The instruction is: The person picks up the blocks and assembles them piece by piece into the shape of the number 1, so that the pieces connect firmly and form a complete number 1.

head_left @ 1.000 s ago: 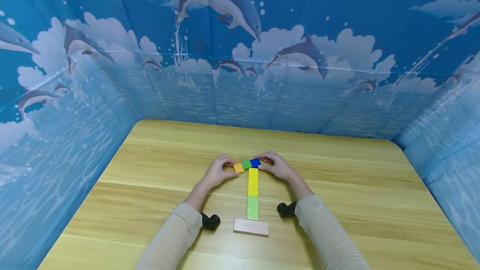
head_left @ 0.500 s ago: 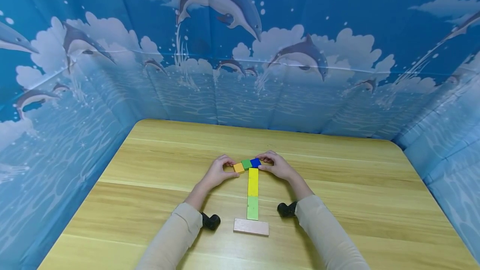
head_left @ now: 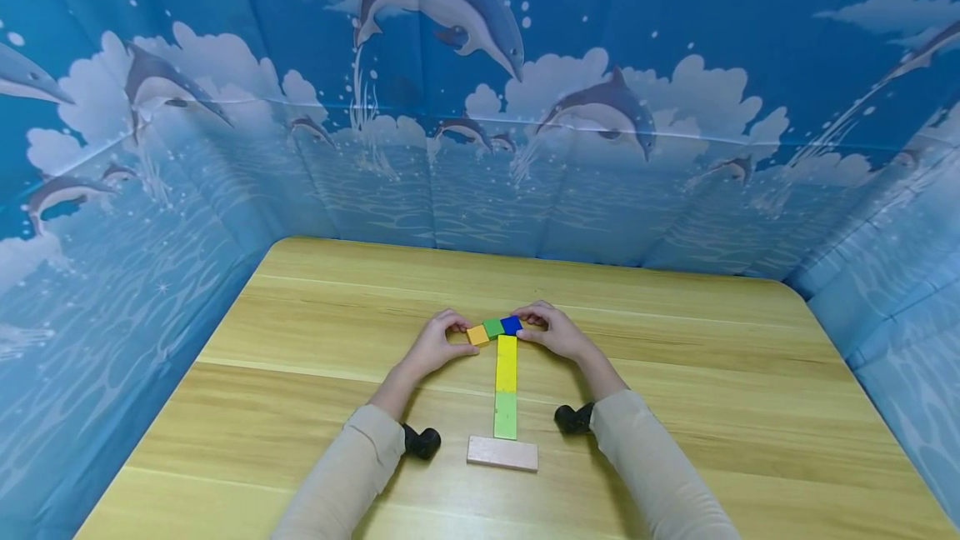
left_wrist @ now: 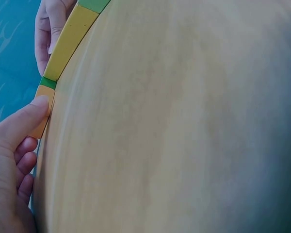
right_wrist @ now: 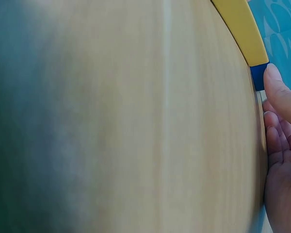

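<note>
Three small blocks form a slightly slanted row in the head view: an orange block [head_left: 477, 336], a green block [head_left: 492, 328] and a blue block [head_left: 512, 325]. My left hand [head_left: 437, 345] pinches the orange block at the row's left end; its thumb lies on that block in the left wrist view. At the other end my right hand [head_left: 558, 335] pinches the blue block, thumb against its near side. Below the row, a long yellow block [head_left: 506, 365] runs toward me, its far end close to the green and blue blocks. A light green block [head_left: 505, 416] continues that line.
A pale pinkish plank [head_left: 502, 453] lies crosswise below the light green block. Black wrist devices [head_left: 422, 443] jut inward from both sleeves. The wooden table [head_left: 675, 340] meets a blue dolphin-print curtain [head_left: 480, 182] at the back and sides.
</note>
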`<action>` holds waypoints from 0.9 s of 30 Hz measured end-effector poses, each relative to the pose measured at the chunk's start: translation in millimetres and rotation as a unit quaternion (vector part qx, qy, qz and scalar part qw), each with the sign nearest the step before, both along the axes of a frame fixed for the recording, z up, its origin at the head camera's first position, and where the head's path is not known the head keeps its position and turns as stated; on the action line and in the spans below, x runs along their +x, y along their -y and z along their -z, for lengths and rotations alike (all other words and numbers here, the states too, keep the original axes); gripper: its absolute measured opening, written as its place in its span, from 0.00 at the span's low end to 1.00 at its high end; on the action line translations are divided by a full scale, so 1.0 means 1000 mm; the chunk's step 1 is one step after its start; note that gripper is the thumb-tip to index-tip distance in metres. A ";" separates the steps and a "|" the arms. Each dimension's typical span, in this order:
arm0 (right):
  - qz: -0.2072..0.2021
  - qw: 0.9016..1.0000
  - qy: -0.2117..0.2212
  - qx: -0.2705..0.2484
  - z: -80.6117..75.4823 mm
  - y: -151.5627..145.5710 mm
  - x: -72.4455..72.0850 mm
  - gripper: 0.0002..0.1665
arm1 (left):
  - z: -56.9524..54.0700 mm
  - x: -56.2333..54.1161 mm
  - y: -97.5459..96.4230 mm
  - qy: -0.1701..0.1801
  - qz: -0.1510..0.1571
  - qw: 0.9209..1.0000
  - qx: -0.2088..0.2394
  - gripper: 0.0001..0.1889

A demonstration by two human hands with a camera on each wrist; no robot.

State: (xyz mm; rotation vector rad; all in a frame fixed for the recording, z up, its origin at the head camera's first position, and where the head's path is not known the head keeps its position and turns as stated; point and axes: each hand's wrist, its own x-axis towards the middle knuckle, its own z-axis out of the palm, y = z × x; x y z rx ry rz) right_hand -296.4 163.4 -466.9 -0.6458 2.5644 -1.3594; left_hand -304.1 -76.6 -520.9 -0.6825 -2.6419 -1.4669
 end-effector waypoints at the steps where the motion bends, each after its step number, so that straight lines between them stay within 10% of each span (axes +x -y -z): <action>1: 0.001 1.000 0.000 0.001 0.000 0.000 0.000 0.20 | 0.000 0.000 0.000 0.002 -0.001 1.000 0.001 0.19; 27: -0.002 1.000 0.014 -0.012 0.003 -0.002 -0.002 0.21 | -0.001 0.001 0.000 0.011 -0.005 1.000 -0.005 0.20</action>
